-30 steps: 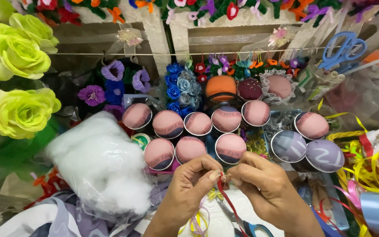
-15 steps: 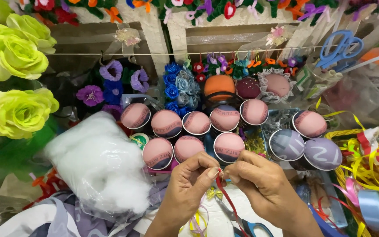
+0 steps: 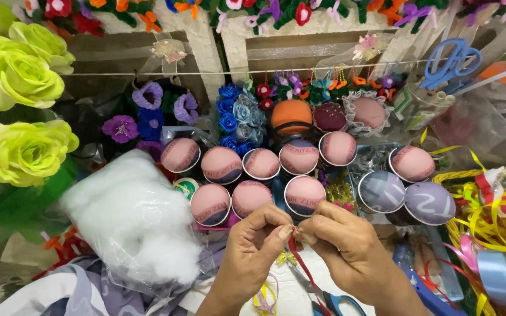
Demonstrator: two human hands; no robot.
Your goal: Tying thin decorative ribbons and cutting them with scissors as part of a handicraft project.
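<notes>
My left hand (image 3: 252, 248) and my right hand (image 3: 346, 246) meet at the bottom centre, fingertips pinched together on a thin red ribbon (image 3: 301, 264) that trails down between them. A small yellow ribbon bow (image 3: 286, 258) lies just under the fingers. Right behind my hands stands a cluster of round pink fabric-covered pincushions (image 3: 248, 196) in cups. Two grey-lilac ones (image 3: 406, 199) sit to the right.
A clear bag of white stuffing (image 3: 139, 219) lies left of my hands. Yellow-green fabric roses (image 3: 21, 111) fill the left edge. Curly yellow ribbons (image 3: 499, 216) pile at the right. Blue-handled scissors (image 3: 338, 304) lie below my hands; another pair (image 3: 452, 61) hangs top right.
My hands stay pinched on the red ribbon with only small finger movements. Nothing else has moved.
</notes>
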